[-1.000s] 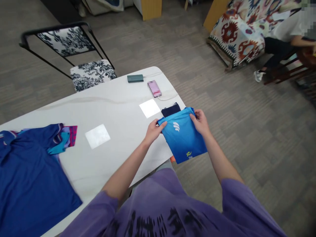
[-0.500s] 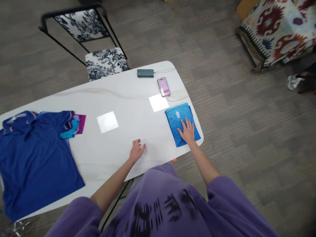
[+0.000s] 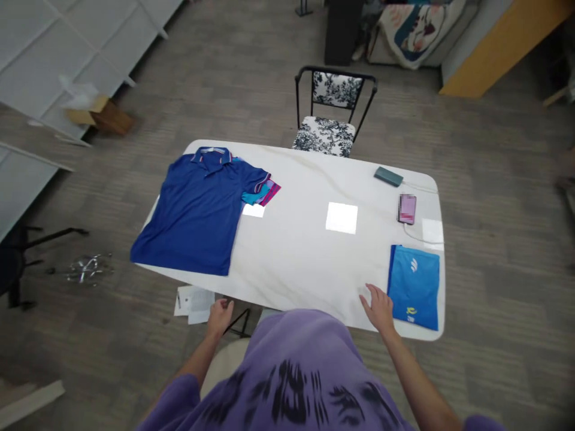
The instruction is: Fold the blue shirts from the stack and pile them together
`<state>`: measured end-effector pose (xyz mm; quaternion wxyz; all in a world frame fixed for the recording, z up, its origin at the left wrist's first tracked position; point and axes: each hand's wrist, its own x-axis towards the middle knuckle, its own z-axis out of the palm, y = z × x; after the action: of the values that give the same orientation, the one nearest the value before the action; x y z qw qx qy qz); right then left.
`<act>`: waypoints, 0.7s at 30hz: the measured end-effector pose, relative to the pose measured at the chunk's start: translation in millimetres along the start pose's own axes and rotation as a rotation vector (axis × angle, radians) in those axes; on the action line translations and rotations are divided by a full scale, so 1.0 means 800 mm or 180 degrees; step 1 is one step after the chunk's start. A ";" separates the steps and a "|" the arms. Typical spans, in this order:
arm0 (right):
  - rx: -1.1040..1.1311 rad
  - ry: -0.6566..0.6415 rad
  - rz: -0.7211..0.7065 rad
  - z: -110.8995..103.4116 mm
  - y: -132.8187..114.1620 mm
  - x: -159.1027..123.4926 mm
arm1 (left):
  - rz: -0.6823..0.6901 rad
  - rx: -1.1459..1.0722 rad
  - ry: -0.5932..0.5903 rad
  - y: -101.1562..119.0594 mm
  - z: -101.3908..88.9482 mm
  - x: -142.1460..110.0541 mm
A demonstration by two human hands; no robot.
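A folded light-blue shirt [image 3: 414, 286] lies at the near right corner of the white table [image 3: 305, 251]. My right hand [image 3: 380, 308] rests open and flat on the table just left of it, holding nothing. My left hand [image 3: 220, 315] hangs below the table's near edge with its fingers loosely curled and empty. A dark blue polo shirt [image 3: 197, 211] is spread flat at the left end of the table, with a teal and pink garment [image 3: 263, 193] showing from under its sleeve.
A pink phone [image 3: 406, 208] and a dark green power bank [image 3: 389, 176] with a cable lie at the far right of the table. A patterned chair [image 3: 330, 114] stands behind it. Papers [image 3: 194, 299] and a metal tangle [image 3: 85, 268] lie on the floor.
The folded light-blue shirt was set down on the table's corner and pressed; my right hand has slid off it to the left. My left hand dropped below the table's edge. The view swung left.
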<state>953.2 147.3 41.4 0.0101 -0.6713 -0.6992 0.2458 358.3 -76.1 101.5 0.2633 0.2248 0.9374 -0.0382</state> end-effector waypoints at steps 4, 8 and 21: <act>0.0325 -0.0618 -0.0031 0.045 -0.173 -0.014 | 0.0474 -0.0379 0.0014 -0.062 -0.036 0.131; 0.0505 -0.1151 -0.0206 0.094 -0.368 0.010 | 0.1040 -0.0437 -0.0088 -0.083 -0.065 0.261; 0.1075 -0.0933 -0.0492 0.251 -0.873 0.405 | 0.1513 -0.0574 -0.0347 -0.142 -0.079 0.380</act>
<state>199.9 402.1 11.9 0.0394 -0.5616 -0.6915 0.4527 46.9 -44.2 -4.5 0.3341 0.4120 0.8422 0.0965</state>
